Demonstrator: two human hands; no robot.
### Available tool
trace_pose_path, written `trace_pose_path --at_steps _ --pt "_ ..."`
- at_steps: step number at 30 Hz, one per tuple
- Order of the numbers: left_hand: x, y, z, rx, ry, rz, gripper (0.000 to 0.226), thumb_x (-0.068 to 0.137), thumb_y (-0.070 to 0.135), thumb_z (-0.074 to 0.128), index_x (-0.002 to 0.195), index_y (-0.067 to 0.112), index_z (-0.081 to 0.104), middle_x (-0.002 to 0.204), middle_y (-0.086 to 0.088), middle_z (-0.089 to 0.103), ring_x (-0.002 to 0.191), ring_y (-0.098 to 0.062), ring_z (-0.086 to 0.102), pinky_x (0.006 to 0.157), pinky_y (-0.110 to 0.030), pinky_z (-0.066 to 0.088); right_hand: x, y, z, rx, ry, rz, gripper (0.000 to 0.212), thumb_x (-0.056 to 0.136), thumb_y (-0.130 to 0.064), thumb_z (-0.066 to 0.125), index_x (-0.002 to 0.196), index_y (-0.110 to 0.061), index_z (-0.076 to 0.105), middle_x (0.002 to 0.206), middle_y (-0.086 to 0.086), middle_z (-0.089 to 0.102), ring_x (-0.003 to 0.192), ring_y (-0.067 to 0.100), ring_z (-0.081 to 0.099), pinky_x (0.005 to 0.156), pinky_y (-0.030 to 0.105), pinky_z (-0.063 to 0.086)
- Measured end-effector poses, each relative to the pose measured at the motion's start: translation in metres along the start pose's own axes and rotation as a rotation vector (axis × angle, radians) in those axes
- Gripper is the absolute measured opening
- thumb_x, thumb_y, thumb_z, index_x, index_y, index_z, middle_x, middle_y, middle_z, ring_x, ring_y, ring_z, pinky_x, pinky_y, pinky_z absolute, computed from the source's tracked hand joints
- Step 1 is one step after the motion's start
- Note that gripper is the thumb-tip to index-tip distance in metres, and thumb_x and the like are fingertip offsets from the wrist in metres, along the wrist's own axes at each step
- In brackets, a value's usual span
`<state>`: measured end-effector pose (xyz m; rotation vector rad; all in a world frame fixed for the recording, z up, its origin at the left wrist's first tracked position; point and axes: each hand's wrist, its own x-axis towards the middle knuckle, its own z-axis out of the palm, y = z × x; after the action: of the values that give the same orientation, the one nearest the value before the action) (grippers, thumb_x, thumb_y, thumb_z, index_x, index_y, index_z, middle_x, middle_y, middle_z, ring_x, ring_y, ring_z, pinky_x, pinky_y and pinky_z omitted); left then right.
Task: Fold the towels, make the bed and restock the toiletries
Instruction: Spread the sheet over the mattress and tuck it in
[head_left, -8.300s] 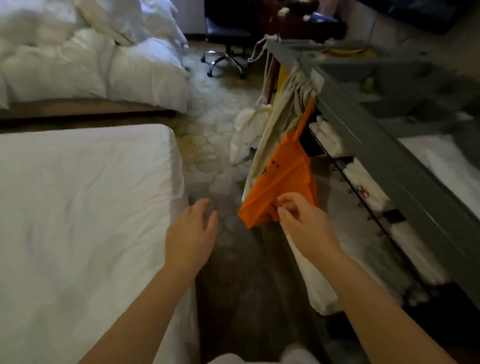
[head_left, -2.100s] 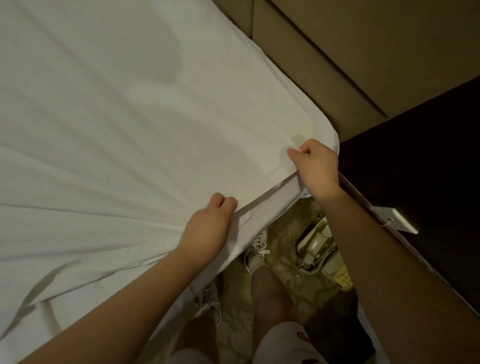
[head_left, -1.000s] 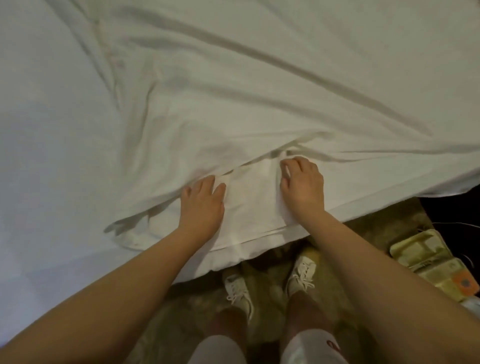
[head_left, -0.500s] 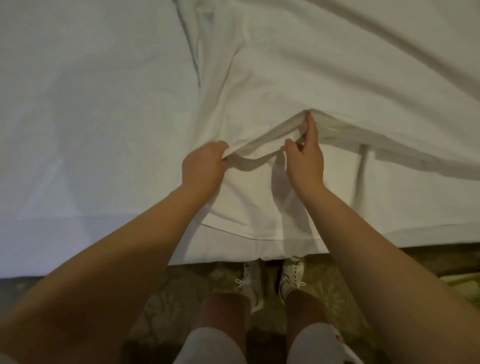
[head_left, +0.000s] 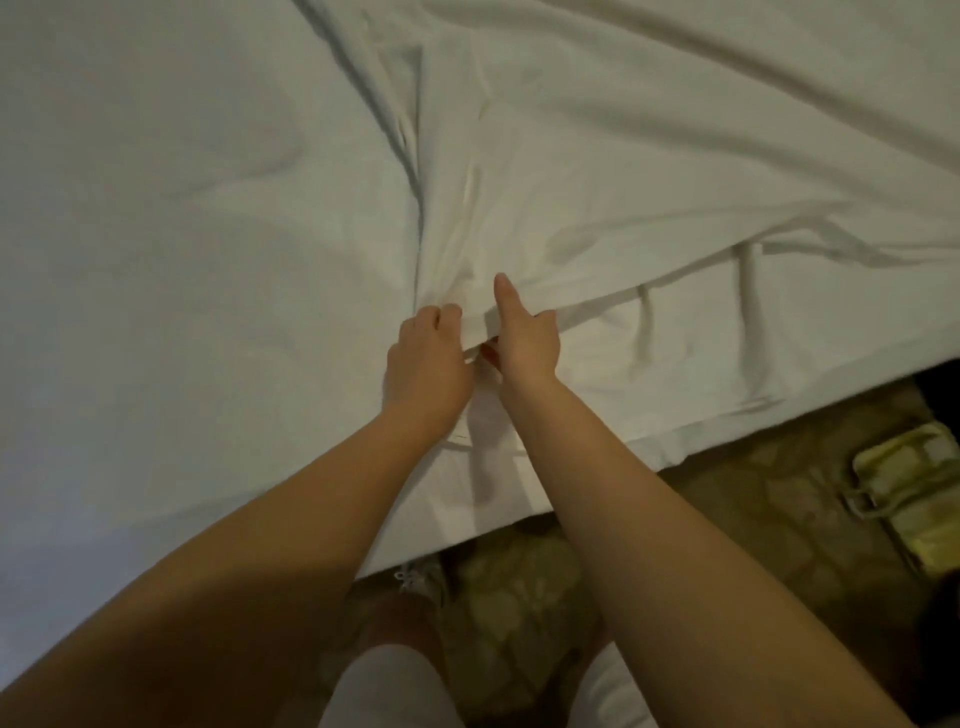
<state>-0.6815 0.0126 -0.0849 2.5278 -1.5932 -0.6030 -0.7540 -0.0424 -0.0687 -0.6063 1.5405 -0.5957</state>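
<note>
both hands worked the top sheet (head_left: 649, 171) at the near edge of the bed (head_left: 685, 374). left hand (head_left: 428, 358) gripped a bunched pleat, fingers curled. right hand (head_left: 524, 340) pinched the hem, one digit straight on top, the rest under the fold. judged best: draw evenly toward the edge and spread the hands to flatten the ridge. the sheet's bulk lay beyond the fingers, its hem trailing right.

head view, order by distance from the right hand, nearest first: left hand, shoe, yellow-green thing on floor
1. left hand: just left of the right hand.
2. shoe: well below it, lower middle.
3. yellow-green thing: far off at the right edge.
</note>
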Motion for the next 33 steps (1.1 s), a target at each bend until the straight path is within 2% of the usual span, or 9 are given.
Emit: trace_pose_path --at_steps 3,5,8,12,18,21,25,29,33 --pt "-0.005 -0.009 -0.011 -0.057 -0.026 -0.028 0.045 0.091 0.024 0.052 0.133 0.012 0.041 0.133 -0.013 0.043 0.116 -0.032 0.044 0.086 -0.041 0.042 -0.015 0.003 0.018 -0.057 0.130 -0.043 0.027 0.091 -0.030 0.056 0.082 -0.006 0.060 0.087 0.008 0.064 0.090 0.027 0.063 0.087 0.041 0.050" --pt "-0.010 -0.010 -0.016 -0.169 -0.017 0.002 0.050 0.092 0.024 0.054 0.137 0.011 0.037 0.135 -0.014 0.041 0.113 -0.031 0.048 0.086 -0.038 0.046 -0.027 0.001 0.023 -0.038 0.211 -0.124 0.036 0.090 -0.025 0.056 0.058 -0.012 0.046 0.061 0.000 0.051 0.064 0.019 0.056 0.072 0.040 0.049" --pt "-0.022 -0.010 -0.026 -0.314 0.017 0.052 0.057 0.092 0.029 0.056 0.141 0.010 0.032 0.138 -0.012 0.040 0.113 -0.028 0.053 0.087 -0.031 0.044 -0.058 0.005 0.026 0.065 0.235 -0.212 0.048 0.090 -0.026 0.061 0.051 -0.016 0.035 0.044 -0.010 0.036 0.045 0.007 0.037 0.054 0.026 0.039" --pt "-0.047 -0.010 -0.037 -0.493 -0.015 0.051 0.062 0.094 0.036 0.054 0.146 0.017 0.028 0.145 -0.003 0.041 0.124 -0.019 0.049 0.097 -0.029 0.044 -0.093 0.014 0.021 0.225 0.266 -0.243 0.041 0.090 -0.030 0.062 0.057 -0.013 0.043 0.055 -0.001 0.043 0.057 0.013 0.045 0.060 0.030 0.043" --pt "-0.075 0.010 -0.044 -0.583 -0.056 0.025 0.054 0.098 0.037 0.038 0.147 0.019 0.025 0.145 -0.002 0.043 0.124 -0.019 0.050 0.098 -0.028 0.044 -0.122 0.010 -0.003 0.121 0.177 -0.287 0.040 0.089 -0.031 0.063 0.058 -0.013 0.047 0.053 -0.005 0.047 0.054 0.009 0.048 0.054 0.021 0.044" --pt "-0.077 0.027 -0.043 -0.701 0.032 -0.068 0.028 0.103 0.031 0.031 0.112 0.014 0.051 0.093 0.008 0.061 0.088 -0.016 0.061 0.066 -0.008 0.044 -0.131 0.011 -0.014 0.020 0.151 -0.339 0.042 0.089 -0.034 0.064 0.058 -0.012 0.046 0.052 -0.003 0.047 0.053 0.009 0.048 0.055 0.026 0.044" --pt "-0.086 0.038 -0.046 -0.801 0.157 -0.170 0.028 0.098 0.023 0.044 0.070 0.022 0.046 0.066 0.007 0.052 0.063 -0.011 0.052 0.056 -0.021 0.040 -0.139 0.007 -0.031 0.030 0.119 -0.358 0.039 0.089 -0.034 0.064 0.059 -0.013 0.050 0.052 -0.006 0.051 0.051 0.005 0.050 0.054 0.022 0.044" --pt "-0.103 0.020 -0.041 -0.575 0.200 -0.196 0.002 0.092 0.018 0.053 0.090 0.019 0.054 0.078 0.005 0.057 0.073 -0.016 0.057 0.062 -0.026 0.046 -0.142 0.017 -0.046 0.061 0.036 -0.319 0.037 0.089 -0.030 0.064 0.061 -0.014 0.047 0.052 -0.008 0.044 0.048 0.002 0.042 0.053 0.017 0.039" --pt "-0.139 0.004 -0.037 -0.566 0.210 -0.154 0.010 0.093 0.020 0.054 0.094 0.022 0.044 0.081 0.006 0.052 0.073 -0.015 0.054 0.058 -0.025 0.044 -0.141 0.042 -0.053 0.055 -0.029 -0.285 0.031 0.090 -0.026 0.063 0.068 -0.012 0.046 0.064 0.002 0.045 0.062 0.014 0.045 0.063 0.028 0.041"
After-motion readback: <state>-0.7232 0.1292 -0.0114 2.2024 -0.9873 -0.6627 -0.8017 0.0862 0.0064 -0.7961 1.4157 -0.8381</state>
